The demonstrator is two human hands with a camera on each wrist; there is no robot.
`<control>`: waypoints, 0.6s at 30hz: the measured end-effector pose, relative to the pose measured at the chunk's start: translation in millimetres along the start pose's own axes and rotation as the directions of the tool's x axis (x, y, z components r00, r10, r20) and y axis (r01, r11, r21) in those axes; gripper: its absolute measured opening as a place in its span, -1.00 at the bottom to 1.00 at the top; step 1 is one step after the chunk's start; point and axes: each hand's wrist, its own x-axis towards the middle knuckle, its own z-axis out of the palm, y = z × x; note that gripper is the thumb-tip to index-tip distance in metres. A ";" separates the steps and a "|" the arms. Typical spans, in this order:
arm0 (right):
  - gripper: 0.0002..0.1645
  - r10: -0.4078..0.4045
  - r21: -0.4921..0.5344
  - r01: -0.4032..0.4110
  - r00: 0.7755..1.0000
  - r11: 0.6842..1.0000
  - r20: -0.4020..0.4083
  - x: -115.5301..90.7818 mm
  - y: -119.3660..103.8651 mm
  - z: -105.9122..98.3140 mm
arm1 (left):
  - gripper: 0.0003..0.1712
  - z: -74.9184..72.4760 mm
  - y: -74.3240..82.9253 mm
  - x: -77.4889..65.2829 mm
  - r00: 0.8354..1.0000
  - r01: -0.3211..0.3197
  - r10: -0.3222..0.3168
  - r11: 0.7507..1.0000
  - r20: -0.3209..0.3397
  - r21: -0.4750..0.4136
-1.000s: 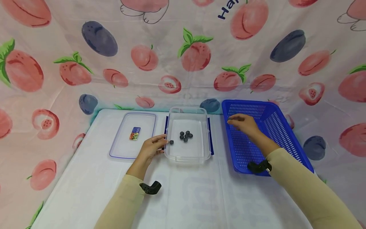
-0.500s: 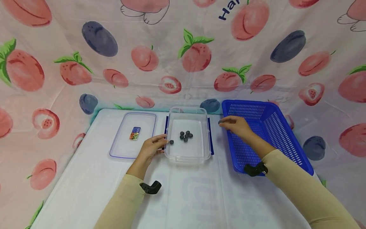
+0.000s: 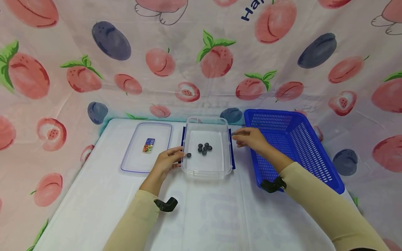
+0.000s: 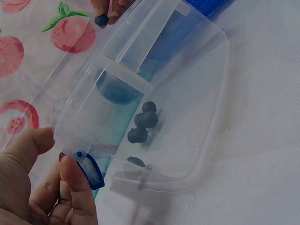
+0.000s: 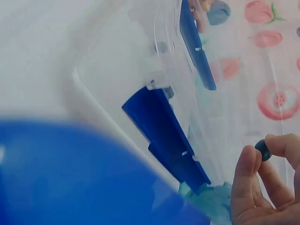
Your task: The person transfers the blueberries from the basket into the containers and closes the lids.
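Fruit-print cloth behind the desk (image 3: 94,209); the berry (image 5: 262,150) pinched in the right hand's (image 3: 251,139) grip could slip short of the clear box (image 3: 205,172) steadied by the left hand (image 3: 164,164)

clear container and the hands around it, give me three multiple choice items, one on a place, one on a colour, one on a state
1. Where does the flat lid lie?
A. on the table left of the clear container
B. inside the blue basket
C. closed on top of the container

2. What colour is the basket?
A. red
B. blue
C. green

3. What is the right hand doing?
A. lying flat on the table
B. gripping the basket's rim
C. pinching a small dark ball

Answers:
1. A, the head view shows the lid flat on the table left of the clear container, which stands open.
2. B, its slotted walls are plainly blue.
3. C, the right wrist view shows the small dark ball between the fingers, beside the container's right side; the left hand holds the opposite side.
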 end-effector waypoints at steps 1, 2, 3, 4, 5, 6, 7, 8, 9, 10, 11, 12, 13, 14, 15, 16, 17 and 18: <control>-0.50 0.001 0.001 -0.001 1.000 1.000 0.005 0.6 -0.7 2.4 | -0.54 0.0 -0.2 0.0 1.000 0.000 0.000 1.000 0.000 0.000; -0.51 0.003 -0.002 -0.003 1.000 1.000 0.009 1.1 -1.6 4.9 | -0.54 0.1 -0.5 0.0 1.000 0.000 0.000 1.000 -0.001 0.000; -0.52 0.005 -0.005 -0.005 1.000 1.000 0.013 1.5 -2.6 7.6 | -0.54 0.1 -0.8 0.0 1.000 0.000 0.000 1.000 -0.002 0.000; -0.53 0.006 -0.008 -0.005 1.000 1.000 0.017 1.7 -3.8 10.2 | -0.54 0.2 -0.9 0.0 1.000 0.000 0.000 1.000 -0.001 0.001; -0.53 0.002 -0.019 -0.001 1.000 1.000 0.022 1.7 -4.9 12.8 | -0.54 0.3 -1.0 0.0 1.000 -0.001 0.001 1.000 -0.002 0.002; -0.54 0.004 -0.026 -0.003 1.000 1.000 0.023 1.8 -6.1 15.3 | -0.54 0.4 -1.2 0.0 1.000 -0.002 0.002 1.000 -0.002 0.003; -0.54 0.005 -0.032 -0.004 1.000 0.999 0.026 2.0 -7.4 17.9 | -0.55 0.4 -1.4 0.1 1.000 -0.003 0.003 1.000 -0.003 0.003; -0.54 0.006 -0.041 -0.005 1.000 0.999 0.028 2.2 -8.4 20.1 | -0.55 0.3 -1.7 0.1 1.000 -0.003 0.003 1.000 -0.003 0.002; -0.54 0.009 -0.051 -0.007 1.000 0.999 0.030 2.6 -9.5 22.2 | -0.55 0.3 -1.9 0.2 1.000 -0.003 0.003 1.000 -0.003 -0.001; -0.54 0.013 -0.063 -0.010 0.999 0.998 0.033 3.1 -10.3 24.0 | -0.56 0.1 -2.3 0.2 1.000 -0.006 0.006 1.000 -0.002 -0.002; -0.53 0.017 -0.071 -0.014 0.999 0.997 0.039 3.7 -11.0 25.5 | -0.56 -0.1 -2.8 0.3 1.000 -0.008 0.008 1.000 -0.001 -0.005; -0.54 0.024 -0.075 -0.021 0.999 0.997 0.044 4.7 -11.5 26.9 | -0.56 -0.2 -3.2 0.4 1.000 -0.011 0.011 1.000 0.000 -0.008; -0.54 0.028 -0.083 -0.023 0.998 0.996 0.054 5.6 -11.7 28.2 | -0.56 -0.2 -3.5 0.4 1.000 -0.011 0.011 1.000 -0.001 -0.012; -0.53 0.032 -0.090 -0.027 0.997 0.996 0.064 6.6 -11.9 29.4 | -0.56 -0.2 -3.7 0.4 1.000 -0.012 0.012 1.000 -0.001 -0.014; -0.53 0.036 -0.099 -0.028 0.997 0.995 0.076 7.4 -12.4 30.6 | -0.56 -0.2 -4.0 0.4 1.000 -0.013 0.013 1.000 -0.001 -0.015; -0.54 0.039 -0.107 -0.029 0.995 0.994 0.089 8.3 -12.8 31.5 | -0.55 -0.3 -4.1 0.4 1.000 -0.016 0.016 1.000 0.001 -0.013; -0.54 0.041 -0.116 -0.029 0.994 0.993 0.102 9.4 -12.9 32.5 | -0.55 -0.1 -4.0 0.3 1.000 -0.015 0.015 1.000 0.000 -0.014; -0.54 0.043 -0.125 -0.029 0.992 0.992 0.115 10.6 -13.1 33.6 | -0.55 0.1 -3.9 0.2 1.000 -0.016 0.016 1.000 -0.002 -0.013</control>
